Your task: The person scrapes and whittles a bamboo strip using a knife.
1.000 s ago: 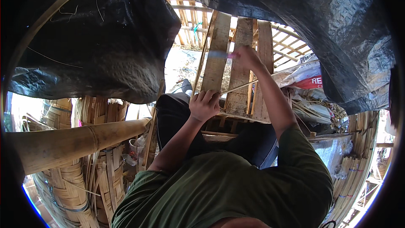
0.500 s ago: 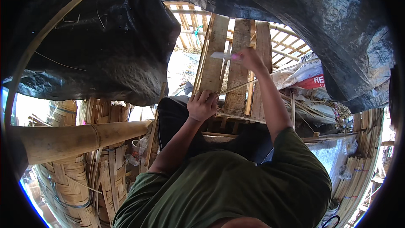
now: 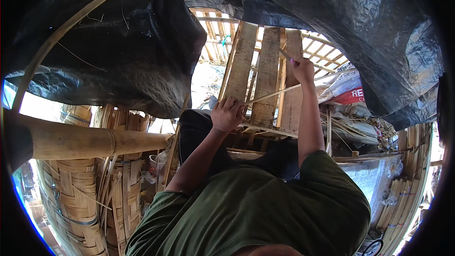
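Change: right hand has swung out toward 3 o'clock in the last half second; knife, which pointed to 9, now points between 10 and 11. Blade looks clear of the strip, so probably between strokes; no cut visible, strip surface too small to judge. Left hand has barely moved.

Grip: right fingers closed around the pink knife handle, no gap seen. Left fingers clamped on the strip's near end, thumb side toward 3; exact finger overlap can't tell.

Strip: runs from left hand toward 2 o'clock, slanting over the plank desk and passing behind the right wrist. Left hand sits at the desk's 6 o'clock edge. Around: bamboo pole near 9, black tarp at 10, sack near 3.
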Demonstrator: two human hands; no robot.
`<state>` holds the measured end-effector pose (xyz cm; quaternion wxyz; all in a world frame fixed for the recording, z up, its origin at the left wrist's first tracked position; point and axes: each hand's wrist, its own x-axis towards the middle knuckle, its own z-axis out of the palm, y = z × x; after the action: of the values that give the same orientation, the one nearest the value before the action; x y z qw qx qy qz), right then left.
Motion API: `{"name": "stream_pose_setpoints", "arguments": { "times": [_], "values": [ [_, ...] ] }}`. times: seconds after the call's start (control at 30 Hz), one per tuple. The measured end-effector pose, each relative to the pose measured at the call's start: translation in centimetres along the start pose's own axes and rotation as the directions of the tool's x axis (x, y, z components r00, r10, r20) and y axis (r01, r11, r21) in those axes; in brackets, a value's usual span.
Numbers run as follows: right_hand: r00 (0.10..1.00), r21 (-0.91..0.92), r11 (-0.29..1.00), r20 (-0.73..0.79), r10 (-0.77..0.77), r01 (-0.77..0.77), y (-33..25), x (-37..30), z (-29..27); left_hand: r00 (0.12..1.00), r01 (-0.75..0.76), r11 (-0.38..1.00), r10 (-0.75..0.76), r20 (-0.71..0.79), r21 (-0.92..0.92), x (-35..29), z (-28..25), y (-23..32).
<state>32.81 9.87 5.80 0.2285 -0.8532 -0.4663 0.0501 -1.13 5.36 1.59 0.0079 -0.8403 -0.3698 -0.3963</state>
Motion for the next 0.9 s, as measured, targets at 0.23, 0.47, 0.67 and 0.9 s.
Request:
{"name": "stream_pose_setpoints", "arguments": {
  "times": [0.23, 0.47, 0.67, 0.9],
  "values": [
    [0.999, 0.533, 0.846, -0.045, -0.001, 0.025, 1.8, -10.2, 0.9, 0.960, 0.120, 0.993, -0.113, 0.255, -0.016, 0.2, -1.4, 0.2],
    [0.988, 0.796, 0.585, 0.110, 0.111, -0.155, 4.1, -22.3, 1.4, 0.959, 0.150, 0.988, -0.138, 0.248, -0.030, 1.0, -0.5, 0.3],
    [0.986, 0.791, 0.612, -0.106, 0.126, 0.007, 5.5, -26.3, 0.0, 0.834, 0.364, 0.929, -0.354, 0.423, 0.060, 3.5, -0.1, 0.2],
    [0.941, 0.783, 0.619, -0.165, 0.295, -0.057, 8.5, -28.7, 1.5, 0.820, 0.350, 0.934, -0.344, 0.456, 0.076, 3.7, 0.8, -1.1]
  ]
}}
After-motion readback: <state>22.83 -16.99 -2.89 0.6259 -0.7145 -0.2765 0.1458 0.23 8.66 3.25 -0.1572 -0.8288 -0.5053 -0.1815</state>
